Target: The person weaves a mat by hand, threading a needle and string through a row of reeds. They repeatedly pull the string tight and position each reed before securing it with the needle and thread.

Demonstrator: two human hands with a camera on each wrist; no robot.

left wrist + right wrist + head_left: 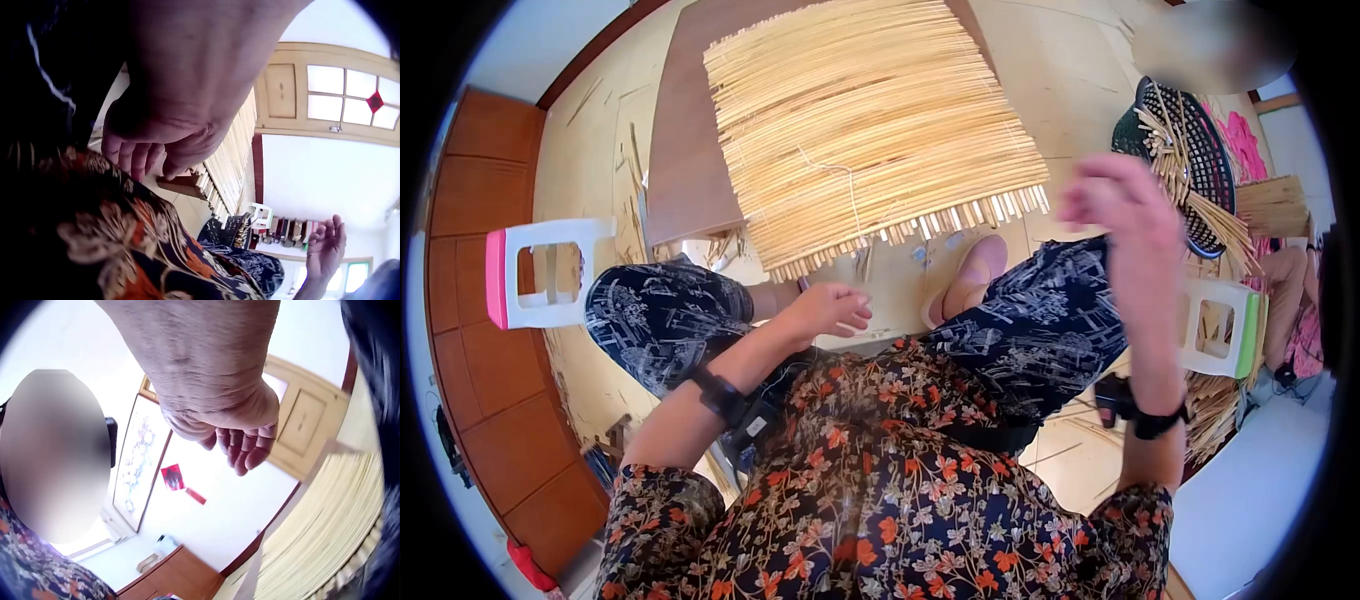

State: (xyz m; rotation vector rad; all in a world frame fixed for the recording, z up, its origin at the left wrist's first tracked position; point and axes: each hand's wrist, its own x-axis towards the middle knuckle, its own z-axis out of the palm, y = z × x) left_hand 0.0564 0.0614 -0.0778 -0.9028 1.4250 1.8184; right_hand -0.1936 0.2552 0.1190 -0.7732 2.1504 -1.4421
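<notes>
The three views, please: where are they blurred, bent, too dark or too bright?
Head view: black rim, wooden cabinet bowed by lens distortion, right hand smeared, probably by motion. Left wrist view: floral shirt lost in deep shadow leftward, door panes washed out white. Right wrist view: glare at the window, featureless blurred oval above it.

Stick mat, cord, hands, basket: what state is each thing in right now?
Stick mat: spread out, edge past the table.
Cord: lying loose across the mat.
Left hand: empty, fingers loosely curled.
Right hand: raised, empty, fingers bent.
Mesh basket: holding sticks.
</notes>
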